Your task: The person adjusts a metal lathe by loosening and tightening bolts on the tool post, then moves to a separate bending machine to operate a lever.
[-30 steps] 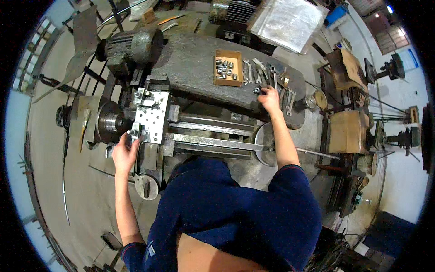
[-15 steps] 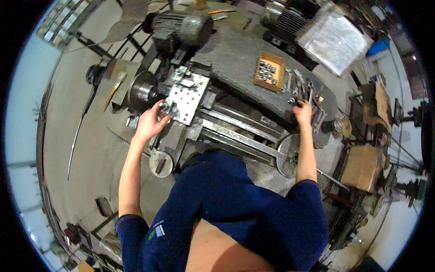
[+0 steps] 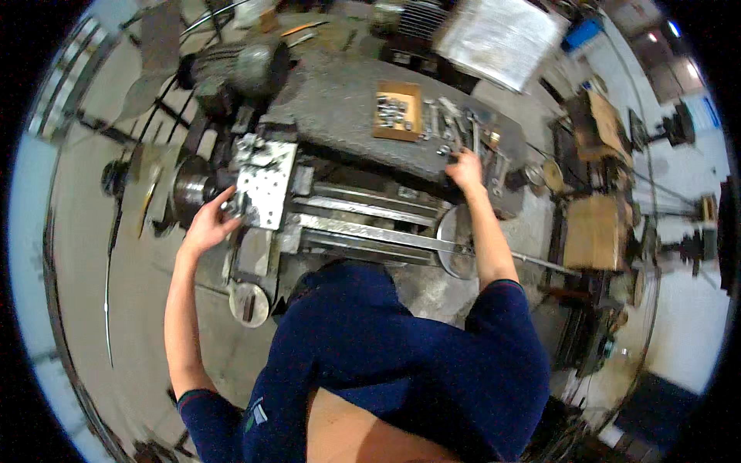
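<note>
My left hand is at the lower left corner of a bright metal plate with rows of holes on the lathe. Its thumb and forefinger reach either side of a small shiny metal part, close to the round dark chuck. Far to the right, my right hand is over the bench edge, among several wrenches. Its fingers are curled downward, and whatever lies between them is hidden. Beside the wrenches stands an open cardboard box with small metal pieces inside.
Long lathe rails run between my hands to a handwheel. An electric motor sits behind the plate. A round metal dish is at the near left. Behind the bench lies a silvery sheet-covered block; cardboard stands at right.
The whole view has shifted, so the lathe and bench appear farther left. My left hand stays at the plate's corner by the small metal part, and my right hand stays among the wrenches.
</note>
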The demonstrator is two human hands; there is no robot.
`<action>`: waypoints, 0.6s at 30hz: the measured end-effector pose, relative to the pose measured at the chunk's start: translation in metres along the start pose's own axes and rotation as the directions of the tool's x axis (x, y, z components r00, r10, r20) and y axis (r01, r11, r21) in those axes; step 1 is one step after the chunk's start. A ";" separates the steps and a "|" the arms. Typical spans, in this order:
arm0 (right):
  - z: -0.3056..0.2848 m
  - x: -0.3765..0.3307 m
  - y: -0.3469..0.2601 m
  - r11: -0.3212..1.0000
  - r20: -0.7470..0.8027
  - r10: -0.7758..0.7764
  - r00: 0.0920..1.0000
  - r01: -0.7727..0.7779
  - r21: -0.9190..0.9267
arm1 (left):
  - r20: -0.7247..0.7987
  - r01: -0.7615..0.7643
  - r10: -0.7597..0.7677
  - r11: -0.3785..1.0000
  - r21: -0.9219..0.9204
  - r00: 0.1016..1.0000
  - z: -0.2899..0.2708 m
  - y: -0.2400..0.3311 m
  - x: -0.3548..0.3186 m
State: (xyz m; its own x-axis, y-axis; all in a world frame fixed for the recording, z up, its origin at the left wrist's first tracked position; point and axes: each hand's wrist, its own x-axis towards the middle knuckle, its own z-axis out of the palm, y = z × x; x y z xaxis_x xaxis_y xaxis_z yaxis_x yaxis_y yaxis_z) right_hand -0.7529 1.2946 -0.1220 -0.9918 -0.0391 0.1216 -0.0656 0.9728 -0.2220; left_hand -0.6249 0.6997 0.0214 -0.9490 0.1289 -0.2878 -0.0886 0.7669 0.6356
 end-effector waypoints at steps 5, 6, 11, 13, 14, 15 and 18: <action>-0.013 -0.017 -0.031 0.991 -0.021 0.126 0.992 -0.125 0.055 | 0.034 -0.064 0.065 0.998 -0.008 0.997 -0.004 -0.001 0.008; -0.018 -0.023 -0.035 0.993 -0.014 0.100 0.995 -0.099 0.056 | 0.047 -0.065 0.066 0.998 -0.028 0.997 -0.003 -0.002 0.010; -0.019 -0.050 -0.027 0.989 -0.023 0.145 0.989 -0.146 -0.003 | 0.018 -0.093 0.102 0.958 -0.270 0.995 0.005 0.001 0.015; -0.020 -0.053 -0.023 0.991 -0.064 0.132 0.989 -0.132 0.015 | 0.088 0.020 -0.010 0.993 -0.117 0.996 -0.004 0.004 0.013; -0.023 -0.053 -0.020 0.985 -0.012 0.159 0.987 -0.158 0.066 | 0.081 0.022 -0.011 0.992 -0.125 0.997 -0.003 0.005 0.013; -0.026 -0.054 -0.016 0.976 0.041 0.183 0.982 -0.186 0.116 | 0.070 0.008 0.002 0.990 -0.140 0.998 -0.002 0.008 0.014; -0.043 -0.049 -0.013 0.955 0.017 0.237 0.971 -0.236 0.182 | 0.078 0.014 -0.001 0.986 -0.169 0.997 -0.001 -0.014 0.012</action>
State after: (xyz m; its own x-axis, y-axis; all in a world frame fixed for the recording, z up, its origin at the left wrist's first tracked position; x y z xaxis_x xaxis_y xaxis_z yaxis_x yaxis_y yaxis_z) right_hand -0.6989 1.2938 -0.0837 -0.9808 0.1889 0.0491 0.1518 0.8963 -0.4167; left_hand -0.6351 0.6897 0.0094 -0.9225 0.1765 -0.3431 -0.1518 0.6515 0.7433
